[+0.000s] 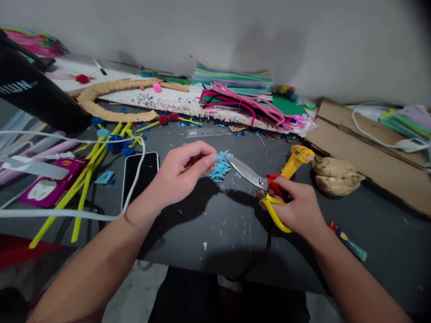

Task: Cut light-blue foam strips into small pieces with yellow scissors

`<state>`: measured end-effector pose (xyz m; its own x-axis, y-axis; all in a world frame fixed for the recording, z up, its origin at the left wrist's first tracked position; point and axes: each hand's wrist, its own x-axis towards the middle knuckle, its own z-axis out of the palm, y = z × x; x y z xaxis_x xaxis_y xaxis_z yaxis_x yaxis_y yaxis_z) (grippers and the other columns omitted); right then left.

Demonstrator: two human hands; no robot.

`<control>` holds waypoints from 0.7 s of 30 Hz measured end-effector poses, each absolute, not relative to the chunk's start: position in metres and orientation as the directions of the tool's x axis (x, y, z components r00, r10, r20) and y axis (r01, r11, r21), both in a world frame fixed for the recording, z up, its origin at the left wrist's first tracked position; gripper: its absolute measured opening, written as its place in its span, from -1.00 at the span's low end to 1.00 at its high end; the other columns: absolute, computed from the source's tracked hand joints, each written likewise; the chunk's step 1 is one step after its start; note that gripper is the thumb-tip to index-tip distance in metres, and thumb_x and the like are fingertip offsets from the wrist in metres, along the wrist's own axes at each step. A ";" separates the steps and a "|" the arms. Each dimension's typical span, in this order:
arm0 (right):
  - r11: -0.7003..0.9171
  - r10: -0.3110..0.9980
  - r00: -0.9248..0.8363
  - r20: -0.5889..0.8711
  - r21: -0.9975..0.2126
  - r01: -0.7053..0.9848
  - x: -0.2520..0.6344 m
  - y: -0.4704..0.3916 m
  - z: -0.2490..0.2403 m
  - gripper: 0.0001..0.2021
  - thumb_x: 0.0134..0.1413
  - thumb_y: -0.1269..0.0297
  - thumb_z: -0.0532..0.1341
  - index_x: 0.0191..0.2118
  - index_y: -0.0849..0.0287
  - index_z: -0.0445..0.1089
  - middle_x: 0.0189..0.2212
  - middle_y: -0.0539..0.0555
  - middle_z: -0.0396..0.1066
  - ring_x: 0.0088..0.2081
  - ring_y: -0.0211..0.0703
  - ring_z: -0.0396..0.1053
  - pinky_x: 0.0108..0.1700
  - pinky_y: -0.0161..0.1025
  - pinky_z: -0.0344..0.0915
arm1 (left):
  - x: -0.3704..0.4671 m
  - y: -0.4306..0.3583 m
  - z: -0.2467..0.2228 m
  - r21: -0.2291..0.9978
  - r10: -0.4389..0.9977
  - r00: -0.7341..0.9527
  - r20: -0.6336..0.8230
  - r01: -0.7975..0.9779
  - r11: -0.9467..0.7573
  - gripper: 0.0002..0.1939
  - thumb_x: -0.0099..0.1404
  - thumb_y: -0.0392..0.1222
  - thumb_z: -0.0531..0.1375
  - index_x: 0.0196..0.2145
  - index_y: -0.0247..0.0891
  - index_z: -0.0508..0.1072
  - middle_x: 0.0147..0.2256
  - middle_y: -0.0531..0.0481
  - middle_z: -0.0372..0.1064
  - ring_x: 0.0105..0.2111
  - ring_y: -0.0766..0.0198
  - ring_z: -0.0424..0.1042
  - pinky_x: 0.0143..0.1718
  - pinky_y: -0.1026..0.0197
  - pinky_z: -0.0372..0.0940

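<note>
A small heap of light blue snippets point(220, 167) lies on the dark table point(215, 224). At its left edge is my left hand point(186, 170), fingers curled and fingertips pinched together; what they hold, if anything, is too small to make out. My right hand point(298, 204) is wrapped round scissors point(247, 174) with one red and one yellow handle. The blades look closed, and their tip points left, at the right side of the heap. Just behind my right hand is a yellow glue gun point(294, 161).
A phone point(139, 177) and yellow stems point(89, 172) lie left, with a white cable point(101, 216) and black bottle point(43, 89). Pink pipe cleaners point(242, 103) are at the back. On the right sit a brown lump point(336, 176) and cardboard point(373, 157).
</note>
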<state>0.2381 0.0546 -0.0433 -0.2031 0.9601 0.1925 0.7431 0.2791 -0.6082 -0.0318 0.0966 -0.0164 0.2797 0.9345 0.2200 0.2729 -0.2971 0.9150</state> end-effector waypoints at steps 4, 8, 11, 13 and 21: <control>0.288 0.958 -0.224 0.182 -0.594 0.751 0.239 0.055 -0.045 -0.87 -0.13 0.35 0.26 -0.52 0.14 0.26 -0.64 -0.09 0.26 -0.61 -0.33 0.15 -0.53 -0.35 0.10 | -0.031 0.097 -0.017 0.900 0.933 0.272 0.237 0.301 -0.316 -0.86 0.35 -0.16 0.17 -0.31 -0.26 0.47 -0.42 0.01 0.41 -0.46 0.34 0.36 -0.41 0.31 0.28; 0.295 0.955 -0.227 0.188 -0.586 0.755 0.239 0.054 -0.045 -0.89 -0.11 0.36 0.25 -0.51 0.14 0.28 -0.64 -0.09 0.25 -0.60 -0.32 0.15 -0.53 -0.36 0.10 | -0.031 0.097 -0.017 0.902 0.936 0.269 0.228 0.302 -0.307 -0.87 0.34 -0.16 0.17 -0.31 -0.25 0.48 -0.42 0.01 0.41 -0.47 0.33 0.36 -0.42 0.30 0.28; 0.308 0.951 -0.237 0.197 -0.582 0.752 0.237 0.055 -0.043 -0.89 -0.11 0.36 0.26 -0.51 0.15 0.29 -0.63 -0.09 0.25 -0.60 -0.33 0.16 -0.54 -0.37 0.11 | -0.032 0.097 -0.016 0.903 0.935 0.266 0.234 0.296 -0.310 -0.87 0.34 -0.17 0.18 -0.32 -0.25 0.48 -0.44 0.01 0.41 -0.47 0.33 0.35 -0.43 0.31 0.28; 0.314 0.949 -0.241 0.201 -0.579 0.752 0.237 0.055 -0.042 -0.90 -0.11 0.35 0.27 -0.50 0.16 0.31 -0.64 -0.09 0.24 -0.60 -0.34 0.16 -0.54 -0.38 0.12 | -0.032 0.097 -0.016 0.903 0.933 0.270 0.239 0.291 -0.316 -0.88 0.34 -0.18 0.18 -0.32 -0.24 0.48 -0.44 0.02 0.40 -0.47 0.34 0.35 -0.42 0.31 0.28; 0.321 0.946 -0.236 0.221 -0.567 0.758 0.236 0.055 -0.040 -0.93 -0.08 0.34 0.26 -0.49 0.17 0.36 -0.65 -0.10 0.23 -0.61 -0.33 0.18 -0.52 -0.37 0.13 | -0.032 0.097 -0.015 0.900 0.929 0.280 0.244 0.291 -0.324 -0.89 0.35 -0.20 0.18 -0.32 -0.25 0.47 -0.43 0.03 0.40 -0.47 0.35 0.34 -0.41 0.32 0.26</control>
